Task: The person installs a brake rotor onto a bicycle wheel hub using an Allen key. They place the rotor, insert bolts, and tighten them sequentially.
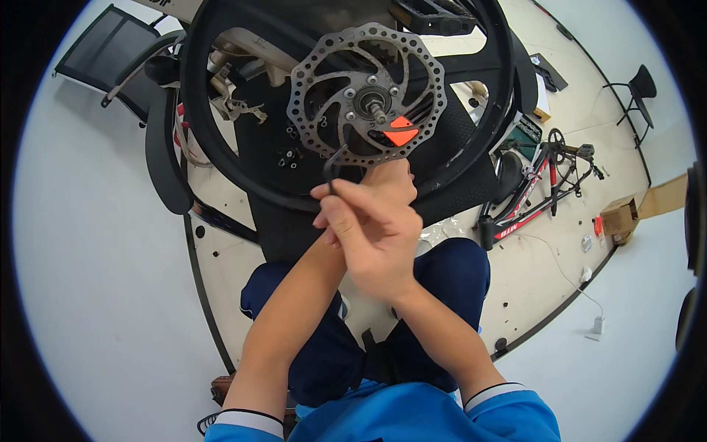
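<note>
A black bicycle wheel lies in front of me with a silver brake disc at its hub. Between the thumb and fingers of my right hand is a dark, bent hex key. Its upper end is over the lower left part of the disc. My left hand reaches up behind my right hand to the disc's lower edge. Its fingers are mostly hidden, so its grip does not show. An orange piece shows through the disc, just above that hand. The hub axle points up.
The wheel rests over a black office chair, with small bolts on its seat. A pedal sits at the top. To the right are a red and black bike frame and a cardboard box. Another chair stands far left.
</note>
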`<state>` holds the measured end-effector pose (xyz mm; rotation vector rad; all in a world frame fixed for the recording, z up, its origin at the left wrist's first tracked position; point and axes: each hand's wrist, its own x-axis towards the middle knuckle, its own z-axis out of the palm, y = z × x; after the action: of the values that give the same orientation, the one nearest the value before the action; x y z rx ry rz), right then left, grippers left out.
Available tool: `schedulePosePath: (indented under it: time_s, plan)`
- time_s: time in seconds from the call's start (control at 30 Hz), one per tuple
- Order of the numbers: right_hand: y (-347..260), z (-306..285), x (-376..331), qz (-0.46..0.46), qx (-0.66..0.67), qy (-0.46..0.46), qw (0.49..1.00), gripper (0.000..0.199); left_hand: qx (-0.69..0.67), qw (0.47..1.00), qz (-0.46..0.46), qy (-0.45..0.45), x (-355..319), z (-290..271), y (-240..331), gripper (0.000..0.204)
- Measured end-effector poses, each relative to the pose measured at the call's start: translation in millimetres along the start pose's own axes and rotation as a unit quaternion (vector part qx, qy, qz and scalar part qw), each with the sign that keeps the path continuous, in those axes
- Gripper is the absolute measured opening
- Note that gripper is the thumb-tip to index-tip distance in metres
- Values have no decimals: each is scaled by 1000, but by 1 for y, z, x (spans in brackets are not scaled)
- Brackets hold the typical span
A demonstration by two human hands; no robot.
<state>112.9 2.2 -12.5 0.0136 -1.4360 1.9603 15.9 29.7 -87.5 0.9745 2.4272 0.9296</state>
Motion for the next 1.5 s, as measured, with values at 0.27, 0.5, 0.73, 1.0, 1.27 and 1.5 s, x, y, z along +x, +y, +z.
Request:
schedulePosePath:
  time_s: [0.27, 0.5, 0.73, 1.0, 1.27, 1.5]
  plan:
    - [-9, -22, 5, 9, -39, 17, 999, 22, -236, 969, -30, -64, 7, -15, -10, 27]
    - [-23, -52, 14, -1, -94, 46, 995, 24, -227, 969, 98, 0, -6, -23, -3, 16]
    - [-27, -91, 23, -105, -215, 117, 964, 22, -365, 928, 72, 7, -59, -18, 35, 13]
    - [-40, -97, 13, -95, -173, 167, 966, 15, -744, 663, -39, -77, -70, -30, 32, 16]
    - [-34, -90, 6, -197, -224, 137, 945, 8, -810, 578, -64, -76, -72, -34, 31, 16]
    - [-29, -88, 6, -287, -343, 92, 890, 18, -828, 554, -80, -40, -73, -39, 34, 17]
